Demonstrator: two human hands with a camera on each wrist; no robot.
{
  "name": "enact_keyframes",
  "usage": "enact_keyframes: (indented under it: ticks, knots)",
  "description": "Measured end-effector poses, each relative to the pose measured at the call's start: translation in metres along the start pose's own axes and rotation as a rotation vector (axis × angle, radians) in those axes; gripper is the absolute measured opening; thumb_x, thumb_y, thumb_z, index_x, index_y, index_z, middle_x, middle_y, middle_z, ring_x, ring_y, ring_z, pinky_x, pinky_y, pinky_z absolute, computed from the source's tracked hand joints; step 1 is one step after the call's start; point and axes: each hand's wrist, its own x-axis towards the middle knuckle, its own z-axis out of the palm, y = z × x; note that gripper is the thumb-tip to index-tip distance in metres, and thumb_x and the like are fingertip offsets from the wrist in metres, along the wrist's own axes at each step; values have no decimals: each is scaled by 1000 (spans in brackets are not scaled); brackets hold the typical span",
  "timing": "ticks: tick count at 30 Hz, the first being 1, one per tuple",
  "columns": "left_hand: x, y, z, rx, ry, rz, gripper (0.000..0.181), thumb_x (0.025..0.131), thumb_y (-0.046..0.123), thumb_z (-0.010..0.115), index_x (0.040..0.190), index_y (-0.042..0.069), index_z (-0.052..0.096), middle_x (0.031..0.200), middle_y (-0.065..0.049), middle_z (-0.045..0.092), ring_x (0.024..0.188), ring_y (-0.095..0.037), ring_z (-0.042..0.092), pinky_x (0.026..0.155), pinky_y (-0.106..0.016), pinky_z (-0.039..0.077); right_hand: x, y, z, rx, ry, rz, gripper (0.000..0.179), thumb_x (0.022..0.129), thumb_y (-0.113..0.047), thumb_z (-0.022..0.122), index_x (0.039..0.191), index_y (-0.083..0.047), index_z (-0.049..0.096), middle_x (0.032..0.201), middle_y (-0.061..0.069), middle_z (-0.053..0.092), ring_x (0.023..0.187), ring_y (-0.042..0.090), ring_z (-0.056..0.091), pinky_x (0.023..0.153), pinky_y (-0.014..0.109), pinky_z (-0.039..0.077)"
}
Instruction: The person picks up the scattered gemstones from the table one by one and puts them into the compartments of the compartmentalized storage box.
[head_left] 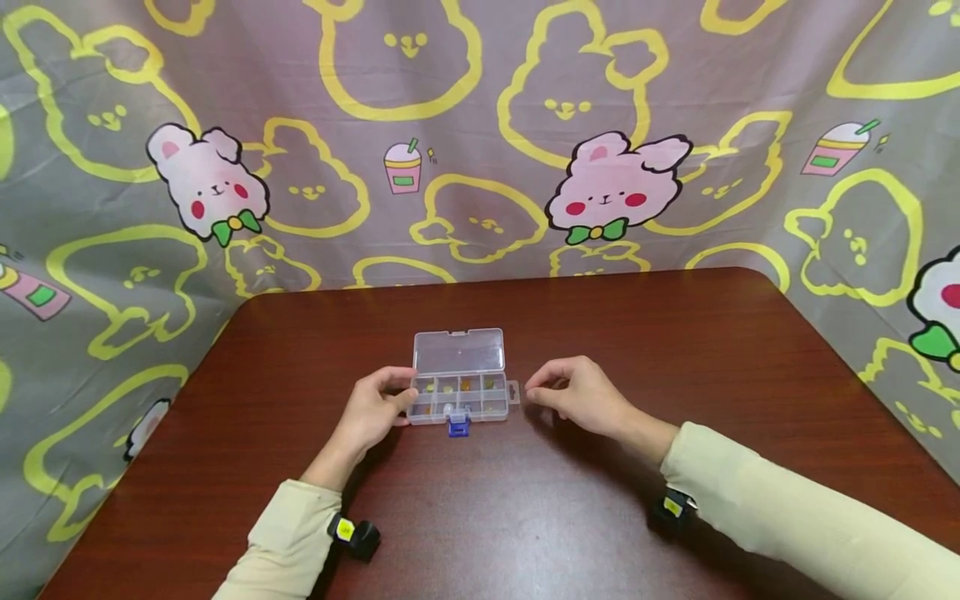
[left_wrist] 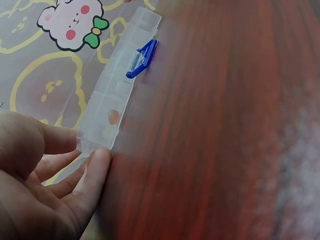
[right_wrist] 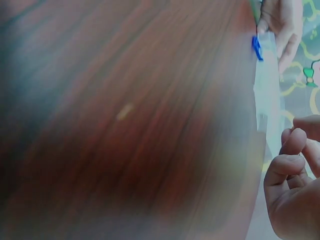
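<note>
A clear plastic compartment box (head_left: pixel 460 396) stands on the table with its lid (head_left: pixel 459 352) raised at the back. Small yellow, orange and green pieces lie in several compartments. A blue latch (head_left: pixel 458 427) hangs at the front. My left hand (head_left: pixel 375 408) grips the box's left end, thumb at the near corner; the left wrist view shows an orange piece (left_wrist: pixel 113 117) through the wall. Just off the hanging tab (head_left: pixel 513 392) at the right end is my right hand (head_left: pixel 588 396), fingers curled and thumb and forefinger tips close together. Whether anything tiny sits between them is unclear.
The brown wooden table (head_left: pixel 480 517) reaches around the box on all sides. A patterned curtain (head_left: pixel 480 208) with cartoon bunnies hangs behind its far edge and along both sides. Black wrist cameras are strapped at both sleeves (head_left: pixel 288 533).
</note>
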Motion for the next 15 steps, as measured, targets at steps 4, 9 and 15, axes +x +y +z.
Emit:
enact_keyframes:
  ticks: [4, 9, 15]
  knots:
    - [0, 0, 0, 2, -4, -2, 30, 95, -4, 64, 125, -4, 64, 118, -25, 63, 80, -20, 64, 64, -33, 61, -12, 11, -17, -24, 23, 6, 5, 88, -9, 76, 92, -6, 76, 81, 3, 69, 54, 18, 54, 48, 28, 49]
    - [0, -1, 0, -9, -10, -2, 31, 94, -4, 64, 125, -4, 64, 118, -25, 63, 79, -19, 64, 64, -33, 61, -32, 24, -41, -31, 53, 49, 9, 89, -11, 77, 95, -5, 76, 83, 8, 70, 57, 19, 56, 50, 29, 51]
    - [-1, -1, -1, -25, -6, -13, 29, 97, 2, 64, 126, -2, 64, 115, -21, 64, 80, -19, 63, 65, -32, 61, -54, 31, -69, -79, 96, 82, 13, 89, -16, 77, 97, -6, 76, 84, 11, 70, 56, 19, 55, 49, 29, 48]
